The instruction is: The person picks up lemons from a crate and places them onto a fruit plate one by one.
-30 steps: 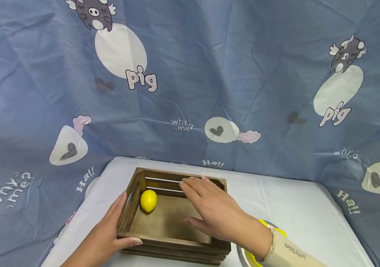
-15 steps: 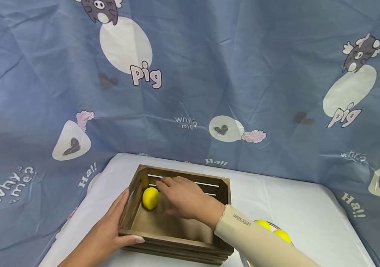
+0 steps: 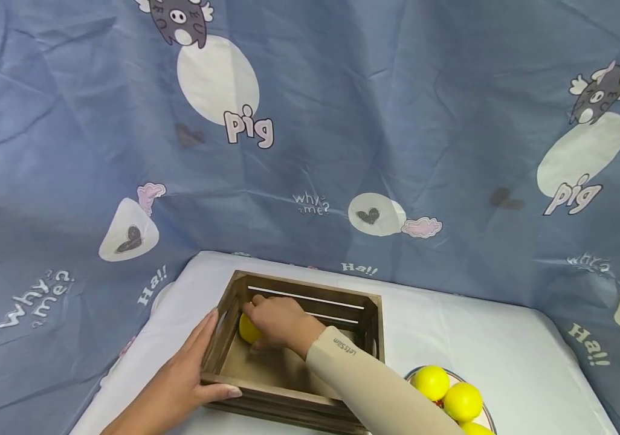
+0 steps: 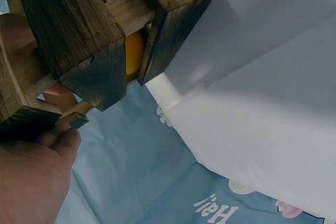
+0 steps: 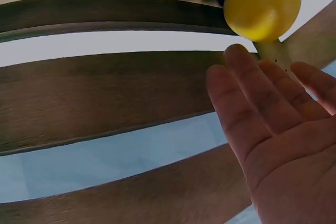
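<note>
A yellow lemon (image 3: pixel 248 330) sits at the left end inside a brown slatted wooden crate (image 3: pixel 310 290), partly hidden by my right hand in the head view. My right hand (image 3: pixel 277 320) reaches over the crate floor to it. In the right wrist view the fingers (image 5: pixel 257 90) extend fairly straight just beside the lemon (image 5: pixel 262 6); whether they touch it is unclear. My left hand (image 3: pixel 182 371) holds the crate's near left corner, thumb along the front rim, fingers against the left side. Through a crate gap in the left wrist view shows a strip of the lemon (image 4: pixel 134 53).
Right of the crate, a round dish (image 3: pixel 487 417) holds several lemons (image 3: pixel 462 402), partly cut off by the frame and the right sleeve (image 3: pixel 375 386). White cloth (image 3: pixel 451 326) covers the table. A blue printed curtain (image 3: pixel 310 145) hangs behind.
My right hand has moved left and down into the crate, from its right half to the lemon. The left hand keeps its hold. More of the lemon dish shows as the sleeve moved off it.
</note>
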`<state>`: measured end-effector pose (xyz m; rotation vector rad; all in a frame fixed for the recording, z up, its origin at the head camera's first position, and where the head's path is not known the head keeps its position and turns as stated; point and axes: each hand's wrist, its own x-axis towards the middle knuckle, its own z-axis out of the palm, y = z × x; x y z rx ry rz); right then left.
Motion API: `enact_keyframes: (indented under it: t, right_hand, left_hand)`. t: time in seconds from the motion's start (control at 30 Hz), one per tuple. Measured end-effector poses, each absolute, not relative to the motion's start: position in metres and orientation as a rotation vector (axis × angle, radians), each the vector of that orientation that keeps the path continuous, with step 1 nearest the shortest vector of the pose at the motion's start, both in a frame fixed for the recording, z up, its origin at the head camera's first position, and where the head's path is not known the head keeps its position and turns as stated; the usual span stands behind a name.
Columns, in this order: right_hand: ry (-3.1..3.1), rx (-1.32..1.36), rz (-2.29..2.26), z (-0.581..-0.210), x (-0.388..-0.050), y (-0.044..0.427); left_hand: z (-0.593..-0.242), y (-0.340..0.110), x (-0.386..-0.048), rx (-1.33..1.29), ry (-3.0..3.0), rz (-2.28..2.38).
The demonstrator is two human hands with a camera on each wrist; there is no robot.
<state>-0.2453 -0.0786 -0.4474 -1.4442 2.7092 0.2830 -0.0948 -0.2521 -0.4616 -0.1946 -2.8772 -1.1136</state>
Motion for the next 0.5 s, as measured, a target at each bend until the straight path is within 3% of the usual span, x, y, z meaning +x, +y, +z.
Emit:
enact_keyframes:
  t: [0.5]
  right_hand:
    - [2.733, -1.408, 0.523, -0.463, -0.239, -0.098]
  left_hand:
    - [-0.458, -0.252, -0.096, -0.170, -2.891, -1.120]
